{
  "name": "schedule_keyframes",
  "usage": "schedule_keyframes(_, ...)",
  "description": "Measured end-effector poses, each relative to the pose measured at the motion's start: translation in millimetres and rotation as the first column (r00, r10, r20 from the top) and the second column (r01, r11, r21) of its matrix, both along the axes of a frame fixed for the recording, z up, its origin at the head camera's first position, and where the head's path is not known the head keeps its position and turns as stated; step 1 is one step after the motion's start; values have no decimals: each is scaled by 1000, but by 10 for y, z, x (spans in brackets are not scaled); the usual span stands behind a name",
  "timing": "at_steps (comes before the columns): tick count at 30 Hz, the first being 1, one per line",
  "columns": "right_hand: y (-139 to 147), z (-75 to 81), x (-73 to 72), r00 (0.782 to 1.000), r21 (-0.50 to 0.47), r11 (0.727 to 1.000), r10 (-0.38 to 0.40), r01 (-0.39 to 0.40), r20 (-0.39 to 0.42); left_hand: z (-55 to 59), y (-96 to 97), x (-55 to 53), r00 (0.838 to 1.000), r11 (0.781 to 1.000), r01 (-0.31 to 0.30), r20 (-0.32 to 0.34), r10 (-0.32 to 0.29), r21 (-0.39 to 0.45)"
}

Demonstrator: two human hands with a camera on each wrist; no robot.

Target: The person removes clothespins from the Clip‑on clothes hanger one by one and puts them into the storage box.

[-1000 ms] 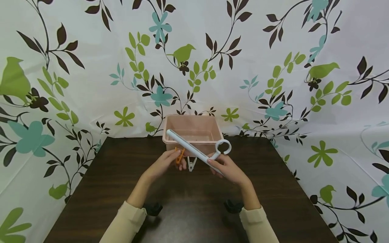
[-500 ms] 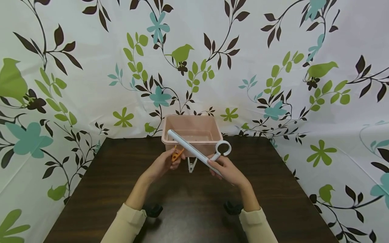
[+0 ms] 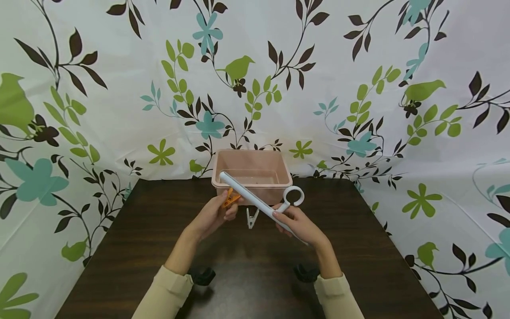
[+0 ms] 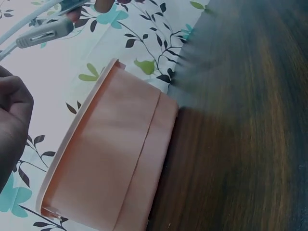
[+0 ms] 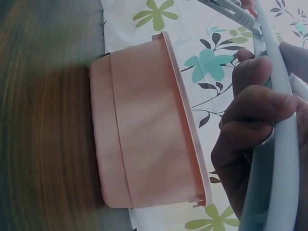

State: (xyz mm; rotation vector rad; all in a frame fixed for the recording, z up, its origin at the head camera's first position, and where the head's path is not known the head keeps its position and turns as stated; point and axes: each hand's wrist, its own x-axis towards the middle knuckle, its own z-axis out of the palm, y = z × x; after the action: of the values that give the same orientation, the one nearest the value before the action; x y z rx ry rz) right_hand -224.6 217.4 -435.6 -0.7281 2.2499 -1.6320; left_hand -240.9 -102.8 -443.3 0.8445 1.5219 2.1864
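My right hand (image 3: 300, 225) grips a pale blue clothes hanger (image 3: 255, 199) with an open ring hook (image 3: 293, 195) at its right side. The bar slants from upper left down into that hand; in the right wrist view, curled fingers (image 5: 260, 103) wrap round it. A white clip (image 3: 251, 218) hangs below the bar. My left hand (image 3: 209, 217) pinches an orange clip (image 3: 231, 197) beside the bar's left part. Whether the orange clip is attached to the hanger cannot be told. In the left wrist view a greyish clip (image 4: 45, 32) hangs beside the bar, and the orange clip is hidden.
A pink plastic bin (image 3: 255, 192) stands at the back edge of the dark wooden table (image 3: 255, 266), behind the hanger. A patterned cloth (image 3: 255, 66) with leaves and birds hangs behind the table. Black wrist mounts (image 3: 203, 277) sit by both sleeves.
My left hand has turned the orange clip from nearly upright to a slant and shifted slightly left and up. The right hand and hanger have stayed almost in place.
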Motion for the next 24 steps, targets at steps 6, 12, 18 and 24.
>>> schedule_keyframes(6,2,-18,-2,1000,0,1000,13,-13,4,-2,-30,-2,999,999,2,-38,-3,-34)
schedule_keyframes(12,0,-27,-14,1000,25,999,23,-23,-14,-11,-62,-2,999,997,-17,-53,13,-74)
schedule_keyframes(18,-11,-46,5,1000,30,1000,-7,7,5,-42,-80,1,990,986,-79,-128,61,-147)
schedule_keyframes(24,-24,-78,35,1000,52,998,-22,22,-4,-20,-84,32,953,945,-213,-264,146,-248)
